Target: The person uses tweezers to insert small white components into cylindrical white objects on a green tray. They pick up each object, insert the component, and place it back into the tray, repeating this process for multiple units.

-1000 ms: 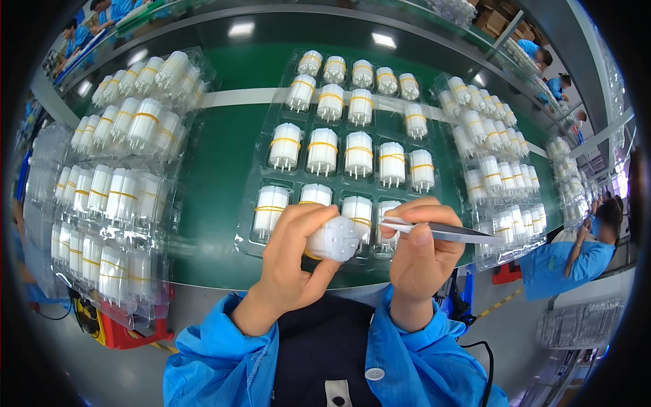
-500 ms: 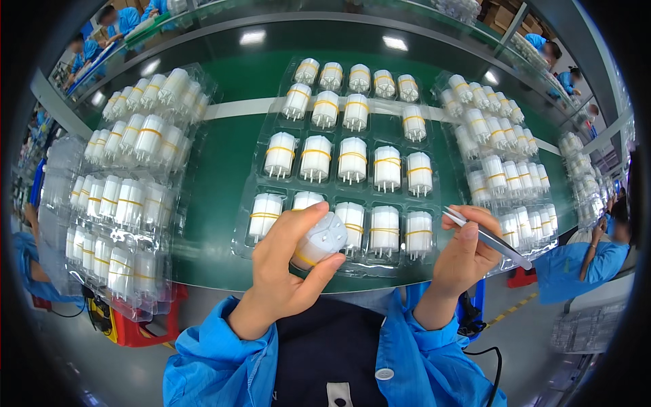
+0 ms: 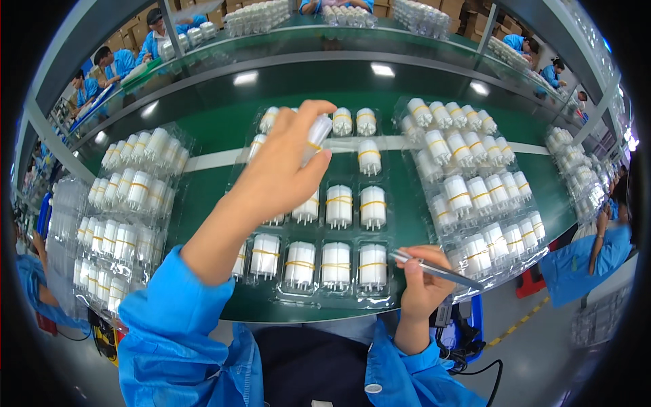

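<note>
In my left hand is a white cylinder-shaped bundle with a yellow rubber band, held between thumb and fingers above the back part of the middle clear plastic tray. Rows of similar banded white bundles, with short prongs at their lower ends, lie in the tray's pockets. My left hand and forearm cover several pockets. My right hand grips metal tweezers beside the tray's front right corner; their tips point left, close to a front-row bundle.
Stacked clear trays of banded bundles stand at the left and right on the green table. A metal frame bar crosses beyond it. Co-workers in blue sit at the right and far left.
My left hand has carried the bundle away from me, from the tray's front rows to over its back part. The right hand still holds the tweezers; the whole view has shifted.
</note>
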`<action>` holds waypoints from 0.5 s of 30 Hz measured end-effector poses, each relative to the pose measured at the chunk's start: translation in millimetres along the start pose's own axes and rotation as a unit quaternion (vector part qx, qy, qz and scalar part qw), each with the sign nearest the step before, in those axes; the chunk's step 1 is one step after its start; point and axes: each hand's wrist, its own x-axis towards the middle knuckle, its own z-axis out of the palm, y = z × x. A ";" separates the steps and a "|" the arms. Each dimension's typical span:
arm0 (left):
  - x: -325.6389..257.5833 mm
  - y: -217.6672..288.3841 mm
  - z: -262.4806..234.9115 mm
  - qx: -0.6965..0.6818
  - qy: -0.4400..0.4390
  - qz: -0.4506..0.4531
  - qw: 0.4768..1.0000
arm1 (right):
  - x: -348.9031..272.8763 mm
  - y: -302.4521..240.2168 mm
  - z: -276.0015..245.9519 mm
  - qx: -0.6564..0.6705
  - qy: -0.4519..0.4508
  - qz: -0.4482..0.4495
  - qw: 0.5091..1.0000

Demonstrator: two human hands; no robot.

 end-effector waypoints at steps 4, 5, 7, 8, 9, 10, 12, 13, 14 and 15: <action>26.6 -32.4 63.4 0.120 -0.077 -0.088 0.986 | -3.2 2.0 -3.0 0.017 -0.011 0.017 1.000; 26.9 -34.1 71.8 0.177 -0.086 -0.069 0.978 | -4.1 1.9 -2.7 0.026 -0.013 0.021 0.999; 35.1 -39.3 89.4 0.298 -0.100 -0.002 0.949 | -4.5 1.7 -4.7 0.028 -0.010 0.024 0.999; 39.0 -41.5 94.5 0.329 -0.099 0.006 0.939 | -4.2 1.4 -5.1 0.029 -0.009 0.023 0.999; 43.0 -43.4 98.4 0.359 -0.098 0.013 0.928 | -3.6 1.8 -4.9 0.031 -0.009 0.022 0.999; 46.1 -45.3 101.5 0.390 -0.097 0.019 0.916 | -3.0 2.1 -4.7 0.033 -0.009 0.022 0.999; 46.7 -50.1 106.7 0.379 -0.051 0.052 0.923 | -2.4 -0.6 -4.4 0.037 -0.012 0.021 0.999; 45.0 -53.3 109.4 0.374 -0.028 0.067 0.925 | -2.6 -1.7 -3.8 0.042 -0.012 0.021 0.999; 42.4 -57.5 115.4 0.349 -0.012 0.081 0.934 | -3.3 -2.1 -3.0 0.047 -0.013 0.022 0.999; 39.1 -62.5 126.7 0.320 0.004 0.095 0.943 | -4.8 -0.9 -3.5 0.040 -0.021 0.018 0.999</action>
